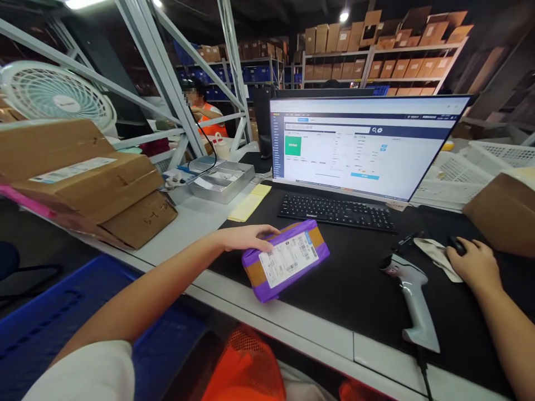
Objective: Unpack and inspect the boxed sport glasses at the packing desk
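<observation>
A: Left hand point(246, 238): closed on a box-shaped parcel wrapped in purple and brown tape point(287, 262), thumb on the upper face, fingers along the far edge. Landmark for places: the black plastic keyboard point(336, 213). Parcel is on the near side of the keyboard, off its left end.

B: Why gripped at that end?

A: Judgement: it leaves most of the white printed paper label point(286, 264), barcode included, uncovered and face-up. Cannot tell whether the underside rests on the black-covered tabletop point(334, 295) or is lifted just off it.

B: Right hand point(478, 267)?

A: Curved over a small black computer mouse point(457, 245), to the right of the keyboard. Pressing or not, cannot tell. Presumably kept free of the parcel so the mouse can be worked.

B: The grey, pistol-shaped plastic scanner point(413, 289)?

A: Untouched, right of the keyboard and on its near side, handle pointing away from the keyboard. Probably laid that way for easy pick-up.

B: Remaining items?

A: Wide, flat, lit monitor point(330, 150) directly behind the keyboard, likely so it reads clearly above the parcel. Off-white folded cloth point(437, 259) right of the keyboard; reason for it unclear.
</observation>
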Demonstrator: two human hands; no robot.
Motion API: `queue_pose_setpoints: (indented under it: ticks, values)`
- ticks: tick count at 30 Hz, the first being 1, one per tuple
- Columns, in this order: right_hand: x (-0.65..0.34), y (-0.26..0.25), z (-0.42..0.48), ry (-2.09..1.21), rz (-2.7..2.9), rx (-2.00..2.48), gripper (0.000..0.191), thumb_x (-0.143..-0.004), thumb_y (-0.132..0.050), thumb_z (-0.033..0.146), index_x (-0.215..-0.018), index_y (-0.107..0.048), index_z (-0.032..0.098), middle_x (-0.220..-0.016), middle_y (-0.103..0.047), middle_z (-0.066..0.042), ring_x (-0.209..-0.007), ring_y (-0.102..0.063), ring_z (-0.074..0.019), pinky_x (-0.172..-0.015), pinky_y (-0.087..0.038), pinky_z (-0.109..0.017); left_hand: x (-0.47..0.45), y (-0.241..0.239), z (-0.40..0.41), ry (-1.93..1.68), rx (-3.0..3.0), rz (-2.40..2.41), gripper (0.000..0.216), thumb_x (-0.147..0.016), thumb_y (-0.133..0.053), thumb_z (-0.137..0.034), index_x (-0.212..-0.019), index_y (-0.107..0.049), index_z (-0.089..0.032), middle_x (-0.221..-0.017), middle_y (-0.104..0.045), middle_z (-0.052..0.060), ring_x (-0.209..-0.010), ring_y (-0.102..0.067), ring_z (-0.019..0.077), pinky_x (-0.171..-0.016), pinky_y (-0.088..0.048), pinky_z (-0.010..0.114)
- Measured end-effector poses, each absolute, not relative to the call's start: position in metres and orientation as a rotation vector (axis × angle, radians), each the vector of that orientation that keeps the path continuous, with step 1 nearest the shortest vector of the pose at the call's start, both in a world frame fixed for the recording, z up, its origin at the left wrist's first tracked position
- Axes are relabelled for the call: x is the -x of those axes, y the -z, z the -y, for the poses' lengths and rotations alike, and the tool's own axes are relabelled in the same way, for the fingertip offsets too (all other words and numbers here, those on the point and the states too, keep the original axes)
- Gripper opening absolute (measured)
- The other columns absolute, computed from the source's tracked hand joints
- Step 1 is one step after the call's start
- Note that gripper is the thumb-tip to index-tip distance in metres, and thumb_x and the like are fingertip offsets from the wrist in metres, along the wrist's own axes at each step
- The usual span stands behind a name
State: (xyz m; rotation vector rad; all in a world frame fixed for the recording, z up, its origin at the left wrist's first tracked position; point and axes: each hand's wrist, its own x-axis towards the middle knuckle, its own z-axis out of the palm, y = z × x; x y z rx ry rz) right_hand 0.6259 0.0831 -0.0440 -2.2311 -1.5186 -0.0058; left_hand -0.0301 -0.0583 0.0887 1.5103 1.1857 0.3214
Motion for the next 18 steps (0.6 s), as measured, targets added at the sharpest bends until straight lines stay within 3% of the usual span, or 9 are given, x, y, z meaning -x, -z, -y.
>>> queue_pose_setpoints:
  ticks: [3,8,11,14,18]
  values:
    - [-0.629,0.049,-0.088,0.045,1.544,2.21,0.066,-0.096,-0.045,0.059,-0.146,-0.057,0.019,-0.157,-0.04,-0.02,-0.149,-0.037,-0.0352,-0.122,-0.033,-0.045,0.018,-0.097,0.056,-0.248,-1.607,-1.32,0.093,-0.071,-0.081,-0.041,-0.153,-0.042,-0.023,-0.141,-0.061,0.014,-0.124,-0.062,0.0313,-0.103,-0.051,0.04]
    - [-0.625,0.051,-0.086,0.09,1.592,2.236,0.058,-0.101,-0.045,0.049,-0.145,-0.058,0.014,-0.156,-0.041,-0.022,-0.147,-0.038,-0.0325,-0.119,-0.033,-0.041,0.007,-0.092,0.053,-0.286,-1.41,-1.261,0.113,-0.071,-0.081,-0.039,-0.163,-0.018,-0.022,-0.155,-0.047,0.019,-0.128,-0.061,0.0319,-0.103,-0.053,0.039]
    - [-0.618,0.046,-0.078,0.105,1.597,2.21,0.061,-0.101,-0.045,0.052,-0.149,-0.052,0.015,-0.159,-0.038,-0.022,-0.145,-0.039,-0.0331,-0.116,-0.033,-0.042,0.012,-0.088,0.051,-0.308,-1.245,-1.199,0.121,-0.071,-0.083,-0.041,-0.165,-0.009,-0.024,-0.154,-0.049,0.019,-0.123,-0.065,0.0309,-0.101,-0.055,0.039]
    - [-0.609,0.037,-0.068,0.146,1.552,2.169,0.067,-0.103,-0.044,0.053,-0.154,-0.044,0.01,-0.158,-0.037,-0.025,-0.144,-0.037,-0.0336,-0.112,-0.032,-0.045,0.027,-0.076,0.054,-0.446,-1.105,-1.121,0.117,-0.069,-0.086,-0.042,-0.163,-0.018,-0.023,-0.143,-0.061,0.017,-0.114,-0.071,0.0307,-0.094,-0.059,0.038]
    - [-0.591,0.024,-0.053,0.209,1.503,2.143,0.066,-0.107,-0.031,0.047,-0.152,-0.04,0.0,-0.155,-0.039,-0.028,-0.145,-0.031,-0.0311,-0.112,-0.028,-0.044,0.055,-0.043,0.063,-0.787,-0.929,-1.021,0.094,-0.063,-0.087,-0.041,-0.145,-0.049,-0.015,-0.113,-0.076,0.015,-0.099,-0.075,0.0323,-0.088,-0.062,0.038]
